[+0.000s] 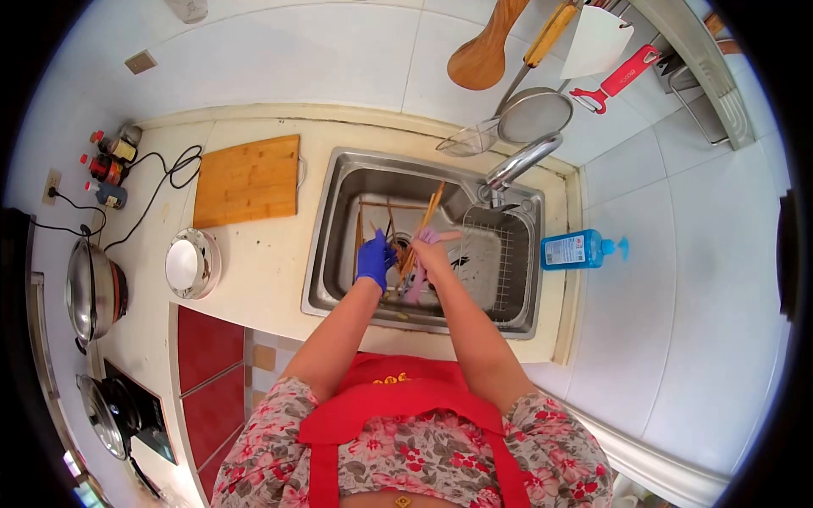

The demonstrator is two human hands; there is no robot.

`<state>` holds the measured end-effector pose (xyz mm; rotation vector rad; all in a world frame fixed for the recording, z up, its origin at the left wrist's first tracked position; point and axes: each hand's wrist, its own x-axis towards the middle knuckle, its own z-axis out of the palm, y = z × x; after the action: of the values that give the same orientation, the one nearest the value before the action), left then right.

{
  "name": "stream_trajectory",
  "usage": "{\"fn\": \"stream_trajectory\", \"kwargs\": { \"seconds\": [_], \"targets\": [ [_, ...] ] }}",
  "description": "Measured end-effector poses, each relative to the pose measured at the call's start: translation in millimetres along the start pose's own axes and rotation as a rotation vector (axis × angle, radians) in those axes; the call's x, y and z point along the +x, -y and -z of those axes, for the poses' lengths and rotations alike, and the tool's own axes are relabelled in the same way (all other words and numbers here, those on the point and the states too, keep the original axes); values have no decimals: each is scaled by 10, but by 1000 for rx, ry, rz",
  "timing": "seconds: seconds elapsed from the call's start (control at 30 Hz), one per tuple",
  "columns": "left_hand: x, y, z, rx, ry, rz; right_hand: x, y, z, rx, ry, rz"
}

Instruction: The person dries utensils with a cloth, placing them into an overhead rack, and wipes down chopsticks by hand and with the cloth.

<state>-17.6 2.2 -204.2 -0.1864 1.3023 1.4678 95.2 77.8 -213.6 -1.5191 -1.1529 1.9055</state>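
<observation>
My left hand (375, 259), in a blue glove, is low in the sink with its fingers curled; what they hold, if anything, is hidden. Right beside it, my bare right hand (430, 256) grips a bundle of wooden chopsticks (433, 206) that slants up towards the back of the sink. A lilac cloth (415, 287) is bunched at the same hand and hangs below it. More loose chopsticks (393, 205) lie in the steel sink (342, 195), around the drain.
A wire rack (500, 262) stands in the sink's right part, under the faucet (527, 158). A blue pump bottle (580, 249) is beyond the right rim. On the left counter are a cutting board (248, 180) and stacked bowls (190, 264). Strainers (535, 116) hang above.
</observation>
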Motion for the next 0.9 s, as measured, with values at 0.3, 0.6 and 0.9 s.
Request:
{"fn": "stream_trajectory", "kwargs": {
  "seconds": [0.3,0.6,0.9],
  "targets": [
    [-150,-188,-84,193,186,-295,-22,37,-407,48,-61,152],
    [30,-680,186,229,55,-158,-310,316,-517,-112,75,28],
    [231,-1088,179,269,168,-158,-625,314,-568,-6,454,-40]
  ]
}}
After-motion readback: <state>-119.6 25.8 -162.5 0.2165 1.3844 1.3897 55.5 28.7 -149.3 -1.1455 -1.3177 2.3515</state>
